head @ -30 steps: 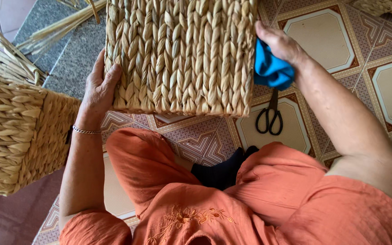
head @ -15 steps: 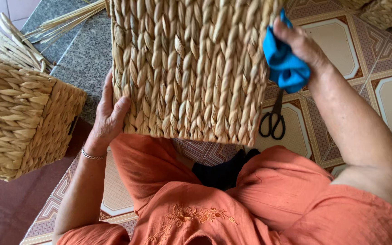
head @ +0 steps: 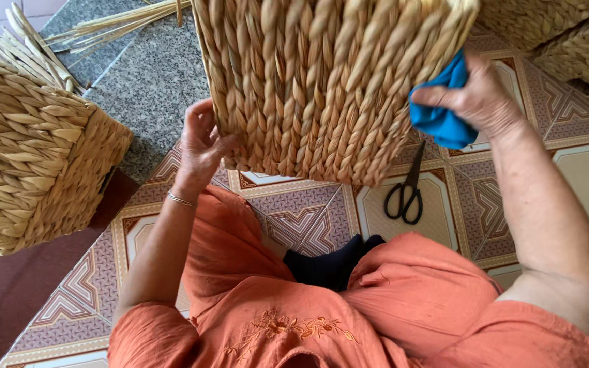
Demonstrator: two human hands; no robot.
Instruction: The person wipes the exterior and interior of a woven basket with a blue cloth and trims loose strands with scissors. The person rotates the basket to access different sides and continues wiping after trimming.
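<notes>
A large woven straw basket (head: 322,82) is held up in front of me, tilted, its braided wall facing the camera. My left hand (head: 202,140) grips its lower left edge. My right hand (head: 475,95) is closed on a bunched blue cloth (head: 441,112) and presses it against the basket's right side. A bracelet sits on my left wrist. My lap in orange clothing fills the bottom of the view.
Black scissors (head: 407,191) lie on the patterned tile floor (head: 308,211) below the basket. A second woven basket (head: 32,170) stands at the left, another (head: 567,34) at the top right. Loose straw stalks (head: 110,24) lie on the grey stone step.
The basket has shifted right and tilted. My left hand slid along its lower left edge, and my right hand with the blue cloth moved along the right side.
</notes>
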